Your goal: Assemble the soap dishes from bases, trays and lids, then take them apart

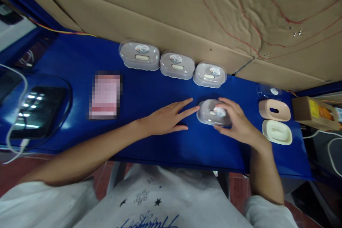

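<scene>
On the blue table, an oval plastic box with a clear lid and a round label (207, 115) sits in front of me. My right hand (236, 119) grips its right end, with fingers on the far side and thumb on the near side. To the left of the box, my left hand (171, 117) has its fingers spread, one fingertip at or very near the box's left end; contact is unclear. Behind stand three similar lidded boxes in a row: the left box (139, 57), the middle box (177, 66) and the right box (210, 75).
At the right lie a clear lid (268, 92), a peach slotted cover (275, 110) and a cream tray (278, 132), near a cardboard box (315, 112). A blurred pink card (105, 95) lies left. A dark tablet (40, 112) with a white cable is far left. Brown board (160, 10) walls the back.
</scene>
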Available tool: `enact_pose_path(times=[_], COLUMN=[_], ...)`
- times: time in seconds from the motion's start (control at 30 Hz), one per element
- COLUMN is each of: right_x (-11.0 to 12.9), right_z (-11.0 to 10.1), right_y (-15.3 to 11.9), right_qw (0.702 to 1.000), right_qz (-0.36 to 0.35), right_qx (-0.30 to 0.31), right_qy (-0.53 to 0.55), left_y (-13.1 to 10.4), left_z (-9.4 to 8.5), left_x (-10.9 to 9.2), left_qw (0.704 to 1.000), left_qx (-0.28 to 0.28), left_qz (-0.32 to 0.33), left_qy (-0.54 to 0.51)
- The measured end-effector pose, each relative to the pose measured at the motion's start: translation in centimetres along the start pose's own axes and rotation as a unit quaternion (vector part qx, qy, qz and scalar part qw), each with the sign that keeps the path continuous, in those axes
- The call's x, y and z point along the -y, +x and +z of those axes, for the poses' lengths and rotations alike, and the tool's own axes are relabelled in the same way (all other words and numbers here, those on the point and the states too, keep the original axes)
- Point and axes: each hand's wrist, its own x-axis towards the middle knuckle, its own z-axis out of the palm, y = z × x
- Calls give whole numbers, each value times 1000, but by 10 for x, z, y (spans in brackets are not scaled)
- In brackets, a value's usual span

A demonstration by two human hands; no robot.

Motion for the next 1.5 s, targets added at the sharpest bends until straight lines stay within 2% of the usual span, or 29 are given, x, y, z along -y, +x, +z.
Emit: enact_pose_path(times=[0.07, 0.13, 0.23, 0.3, 0.4, 0.53, 0.57, 0.63, 0.73, 0.8, 0.9, 0.97, 1.1, 1.3, 1.4, 1.5], right_x=[-25, -51, -82, -95, -95, -75, -70, -64, -63, -66, -80, -91, -105, -100, -98, -99], right_z=[-14, -24, -25, -20, -9, -10, -15, -29, -53, -62, -63, -59, -50, -37, -30, -25], right_y=[-13, -22, -25, -20, -9, -3, -4, -11, -31, -46, -63, -68, -67, -60, -55, -49], right_qw=[998, 983, 941, 934, 940, 943, 937, 915, 868, 844, 821, 815, 825, 864, 878, 890], right_qz=[48, 103, 174, 191, 181, 144, 150, 223, 369, 439, 525, 559, 561, 497, 465, 438], right_qx=[-32, -99, -190, -207, -227, -274, -292, -311, -296, -267, -191, -133, -68, -28, -43, -78], right_qy=[-36, -117, -217, -222, -179, -122, -120, -132, -153, -150, -116, -82, -23, 79, 102, 95], left_y=[-1, -1, 0, 0, -1, -6, -8, -9, -9, -8, -8, -8, -8, -9, -13, -16], left_z=[-1, -3, -4, -4, -4, -3, -2, 1, 3, 2, -2, -4, -7, -11, -10, 2], left_x=[-2, -3, -3, -3, -2, -2, -1, 5, 12, 12, 8, 6, 4, 0, 3, 19], left_qw=[1000, 1000, 1000, 999, 998, 998, 998, 997, 996, 995, 994, 993, 991, 991, 992, 993], left_qx=[5, 9, 22, 33, 39, 27, 21, 4, 1, 6, 13, 22, 47, 69, 62, 52], left_qz=[4, 3, -6, -10, -5, 10, 11, 10, 20, 25, 21, 14, 5, -8, -13, -6], left_qy=[11, 11, 14, 27, 43, 54, 60, 74, 89, 94, 104, 113, 125, 117, 105, 103])
